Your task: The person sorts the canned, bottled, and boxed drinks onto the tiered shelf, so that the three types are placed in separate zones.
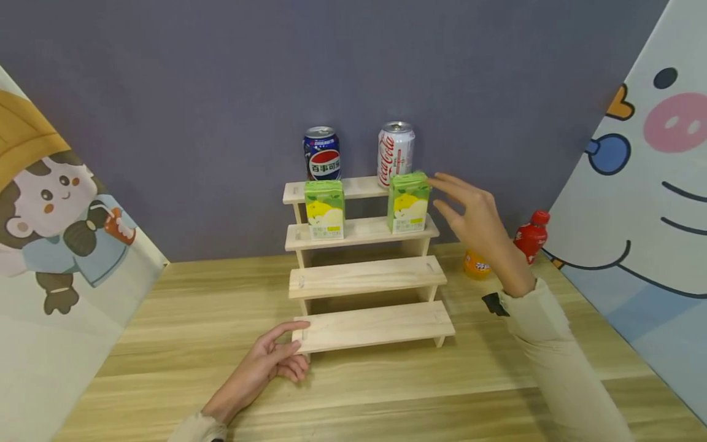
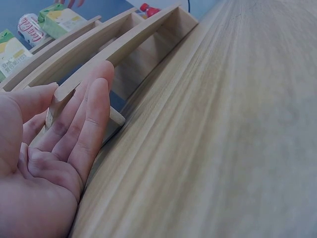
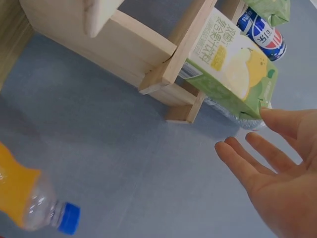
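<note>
A four-step wooden display rack point(image 1: 367, 277) stands on the table. Its lowest step's left end is pinched by my left hand point(image 1: 270, 356), thumb at the front edge; the left wrist view shows the same grip. On the third step up sit two green juice boxes, a left one point(image 1: 324, 212) and a right one point(image 1: 409, 205). Fingers spread and relaxed, my right hand point(image 1: 475, 221) is beside the right box's upper corner. Its thumb tip point(image 3: 267, 115) appears at that corner; touching or just apart, I cannot tell. A Pepsi can point(image 1: 322, 153) and a white Coca-Cola can point(image 1: 395, 153) occupy the top step.
Right of the rack are an orange drink bottle point(image 1: 475, 265), partly behind my right forearm, and a red bottle point(image 1: 532, 236). A grey wall point(image 1: 221, 123) rises behind. Cartoon-printed panels point(image 1: 83, 221) flank the wood-grain table point(image 1: 210, 307) on both sides.
</note>
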Demonstrator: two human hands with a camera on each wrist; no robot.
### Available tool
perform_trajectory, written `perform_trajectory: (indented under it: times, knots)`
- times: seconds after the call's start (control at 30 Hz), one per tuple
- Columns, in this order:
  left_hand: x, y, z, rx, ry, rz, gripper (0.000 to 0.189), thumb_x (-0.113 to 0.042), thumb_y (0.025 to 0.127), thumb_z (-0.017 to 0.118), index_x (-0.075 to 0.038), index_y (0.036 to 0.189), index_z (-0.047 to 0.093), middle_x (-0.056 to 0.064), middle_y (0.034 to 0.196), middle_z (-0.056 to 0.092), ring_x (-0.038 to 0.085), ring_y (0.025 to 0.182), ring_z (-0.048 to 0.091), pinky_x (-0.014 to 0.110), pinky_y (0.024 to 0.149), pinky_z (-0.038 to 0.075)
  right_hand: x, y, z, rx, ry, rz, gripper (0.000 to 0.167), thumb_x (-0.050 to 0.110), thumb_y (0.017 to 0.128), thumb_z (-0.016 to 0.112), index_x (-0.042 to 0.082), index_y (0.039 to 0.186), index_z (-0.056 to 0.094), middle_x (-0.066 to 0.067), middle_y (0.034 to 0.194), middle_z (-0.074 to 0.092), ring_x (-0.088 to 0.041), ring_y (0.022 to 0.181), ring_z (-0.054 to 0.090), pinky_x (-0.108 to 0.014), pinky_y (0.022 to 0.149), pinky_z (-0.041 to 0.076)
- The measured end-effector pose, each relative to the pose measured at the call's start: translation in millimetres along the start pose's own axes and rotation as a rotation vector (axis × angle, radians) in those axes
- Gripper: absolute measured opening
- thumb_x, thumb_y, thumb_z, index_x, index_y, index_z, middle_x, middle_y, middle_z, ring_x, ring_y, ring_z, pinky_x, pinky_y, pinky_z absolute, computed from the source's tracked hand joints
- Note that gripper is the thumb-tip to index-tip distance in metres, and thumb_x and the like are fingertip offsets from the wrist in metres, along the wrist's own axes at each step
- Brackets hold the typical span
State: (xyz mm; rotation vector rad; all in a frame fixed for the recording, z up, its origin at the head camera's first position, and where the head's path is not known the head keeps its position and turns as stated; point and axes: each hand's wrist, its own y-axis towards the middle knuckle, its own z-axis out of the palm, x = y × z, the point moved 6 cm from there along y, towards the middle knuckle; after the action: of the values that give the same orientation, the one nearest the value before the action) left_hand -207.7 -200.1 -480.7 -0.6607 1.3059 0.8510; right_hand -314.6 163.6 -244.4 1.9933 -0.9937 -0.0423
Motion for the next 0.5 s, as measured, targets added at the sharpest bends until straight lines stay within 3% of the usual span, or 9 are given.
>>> perform_trajectory:
  times: [0.3, 0.4, 0.5]
  knots:
    - [2.2, -1.0, -1.0, -0.013, -0.002, -0.016, 0.047, -0.012, 0.108, 0.044, -0.006, 0.153, 0.031, 0.011, 0.089, 0.074, 0.019, 0.075, 0.072, 0.032, 0.07, 0.063, -10.5, -29.3, -13.1, -0.077, -0.026, 0.001, 0.043, -0.003, 0.088, 0.073, 0.008, 0.129, 0.068, -0.011, 0.14, 0.058, -0.035, 0.126, 0.056, -0.05, 0.095, 0.054]
    - [2.6, -0.8, -1.0, -0.007, -0.002, -0.015, 0.047, -0.012, 0.108, 0.043, -0.007, 0.153, 0.031, 0.011, 0.09, 0.074, 0.019, 0.076, 0.072, 0.033, 0.07, 0.063, -18.5, -39.6, -16.8, -0.105, -0.039, 0.019, 0.042, -0.002, 0.088, 0.073, 0.008, 0.128, 0.068, -0.011, 0.139, 0.059, -0.036, 0.122, 0.059, -0.025, 0.077, 0.059]
    - [2.6, -0.5, -0.9, 0.001, -0.007, -0.006, 0.047, -0.011, 0.108, 0.043, -0.007, 0.153, 0.032, 0.012, 0.09, 0.075, 0.02, 0.076, 0.072, 0.033, 0.07, 0.063, -29.4, -49.9, -19.1, -0.128, -0.059, 0.042, 0.041, -0.002, 0.089, 0.073, 0.008, 0.128, 0.068, -0.012, 0.137, 0.061, -0.037, 0.118, 0.061, -0.008, 0.056, 0.043]
